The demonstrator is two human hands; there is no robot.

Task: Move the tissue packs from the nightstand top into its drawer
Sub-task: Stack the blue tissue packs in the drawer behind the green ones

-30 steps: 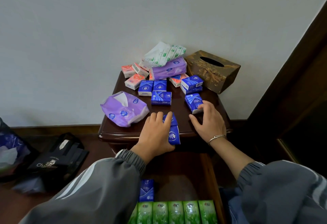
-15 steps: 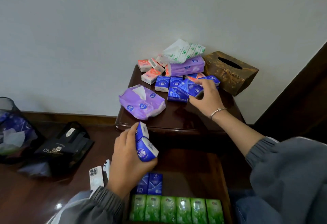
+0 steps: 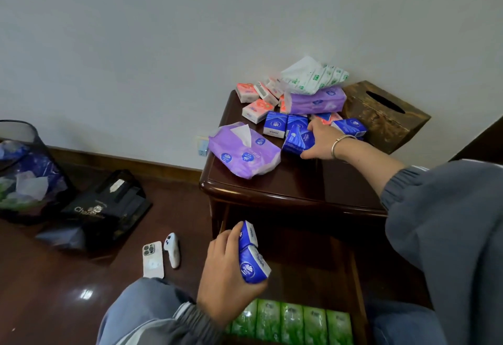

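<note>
on the floor to the left lie a phone [image 3: 153,259] and a small white controller [image 3: 172,249], side by side, near a black bag [image 3: 103,208] and a dark bin [image 3: 24,170] with paper in it.

on the dark nightstand [image 3: 285,195] a big purple pack [image 3: 245,151] lies by the left edge, a tissue sticking out. behind it sit pink packs [image 3: 257,107], another purple pack [image 3: 317,99] with a green and white pack [image 3: 313,75] on top, and a brown wooden tissue box [image 3: 381,116] at the back right corner.

the right hand [image 3: 321,140] reaches in among the small blue packs [image 3: 275,124], fingers curled round one blue pack [image 3: 296,141]. other packs crowd close on both sides. dark wood shows along the front of the top.

the drawer [image 3: 353,271] is pulled out under the front edge. the left hand [image 3: 228,276] hangs over it, fingers wrapped tight round two blue packs [image 3: 253,254]. a row of green packs [image 3: 291,323] sits at the near end; dark drawer bottom shows behind that row.
</note>
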